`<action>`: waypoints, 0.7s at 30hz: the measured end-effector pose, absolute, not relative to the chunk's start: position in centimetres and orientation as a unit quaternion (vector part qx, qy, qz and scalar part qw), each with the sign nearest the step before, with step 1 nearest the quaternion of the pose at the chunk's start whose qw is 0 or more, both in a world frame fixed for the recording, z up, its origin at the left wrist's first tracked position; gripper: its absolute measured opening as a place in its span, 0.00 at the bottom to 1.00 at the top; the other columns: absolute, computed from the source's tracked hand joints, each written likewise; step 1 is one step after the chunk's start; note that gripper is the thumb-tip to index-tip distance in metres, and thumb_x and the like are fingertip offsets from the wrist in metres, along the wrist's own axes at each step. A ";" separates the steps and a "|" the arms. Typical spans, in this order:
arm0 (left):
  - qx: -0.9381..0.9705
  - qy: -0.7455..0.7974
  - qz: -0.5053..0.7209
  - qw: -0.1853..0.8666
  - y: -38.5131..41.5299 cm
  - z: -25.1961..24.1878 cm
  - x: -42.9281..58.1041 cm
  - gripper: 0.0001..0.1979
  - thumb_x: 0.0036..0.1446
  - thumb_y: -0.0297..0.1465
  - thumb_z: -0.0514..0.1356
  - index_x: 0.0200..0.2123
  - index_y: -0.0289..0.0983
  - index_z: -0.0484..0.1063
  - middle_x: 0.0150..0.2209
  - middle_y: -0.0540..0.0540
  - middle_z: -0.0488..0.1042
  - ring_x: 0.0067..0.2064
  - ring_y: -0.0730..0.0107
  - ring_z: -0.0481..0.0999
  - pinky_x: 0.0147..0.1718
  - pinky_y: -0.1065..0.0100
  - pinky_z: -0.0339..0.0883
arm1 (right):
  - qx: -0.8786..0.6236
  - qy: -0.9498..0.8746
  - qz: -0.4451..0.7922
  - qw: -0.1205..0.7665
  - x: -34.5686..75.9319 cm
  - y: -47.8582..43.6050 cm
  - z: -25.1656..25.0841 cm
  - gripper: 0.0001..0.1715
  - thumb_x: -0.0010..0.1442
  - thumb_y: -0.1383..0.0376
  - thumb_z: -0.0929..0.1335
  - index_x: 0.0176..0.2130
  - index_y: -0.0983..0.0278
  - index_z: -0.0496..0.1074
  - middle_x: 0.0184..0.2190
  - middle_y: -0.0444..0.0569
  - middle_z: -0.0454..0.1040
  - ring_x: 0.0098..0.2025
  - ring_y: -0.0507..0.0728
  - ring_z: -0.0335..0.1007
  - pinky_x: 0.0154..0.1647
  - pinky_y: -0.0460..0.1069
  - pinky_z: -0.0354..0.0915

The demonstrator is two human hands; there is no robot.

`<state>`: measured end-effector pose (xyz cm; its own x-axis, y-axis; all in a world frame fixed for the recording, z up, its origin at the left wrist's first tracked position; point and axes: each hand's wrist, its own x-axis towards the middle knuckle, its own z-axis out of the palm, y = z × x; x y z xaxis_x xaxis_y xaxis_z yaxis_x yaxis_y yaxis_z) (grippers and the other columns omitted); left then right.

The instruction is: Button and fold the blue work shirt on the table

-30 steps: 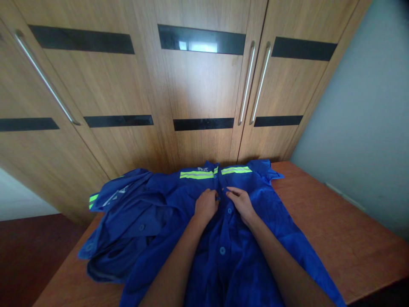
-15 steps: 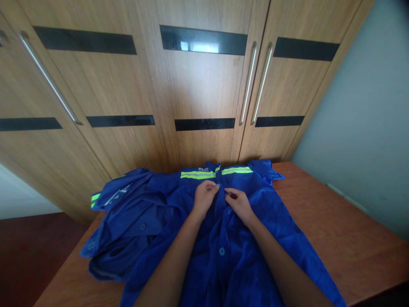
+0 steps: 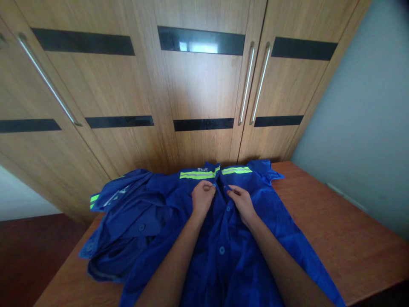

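A blue work jacket (image 3: pixel 265 213) with yellow-green reflective strips lies spread over the wooden table, its collar end away from me. My left hand (image 3: pixel 203 197) pinches the left front edge below the chest strip, close to a small button at the fingertips. Opposite it, my right hand (image 3: pixel 240 199) is closed on the right front edge. Between the two hands the fronts stand apart in a narrow gap. Lower down the front, a button (image 3: pixel 228 209) and another button (image 3: pixel 222 250) show on the placket.
More bunched blue cloth (image 3: pixel 128 226), with a button and a reflective strip, lies at the left of the table (image 3: pixel 335 238). Behind the table stands a wooden wardrobe (image 3: pixel 201 85) with long metal handles. A pale wall (image 3: pixel 358 140) borders the right side.
My hands have moved slightly apart, and the jacket's two front edges have separated between them near the upper button. The lower buttons look the same.
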<state>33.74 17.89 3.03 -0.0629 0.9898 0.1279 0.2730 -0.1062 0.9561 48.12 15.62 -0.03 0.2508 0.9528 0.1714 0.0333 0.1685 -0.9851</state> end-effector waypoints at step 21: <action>0.746 0.481 0.402 0.224 17.7 2.7 33.8 0.07 0.57 0.27 0.58 0.36 0.40 0.76 0.34 0.50 0.80 0.36 0.70 0.78 0.39 0.71 0.69 | -0.511 -0.516 0.369 0.580 48.1 15.6 0.2 0.15 0.45 0.59 0.69 0.34 0.64 0.75 0.19 0.38 0.64 0.22 0.51 0.59 0.25 0.47 0.58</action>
<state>33.78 17.74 2.73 0.2144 0.8975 0.3853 0.5375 -0.4378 0.7207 48.12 15.65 0.19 0.1954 0.9556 0.2204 0.0996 0.2042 -0.9738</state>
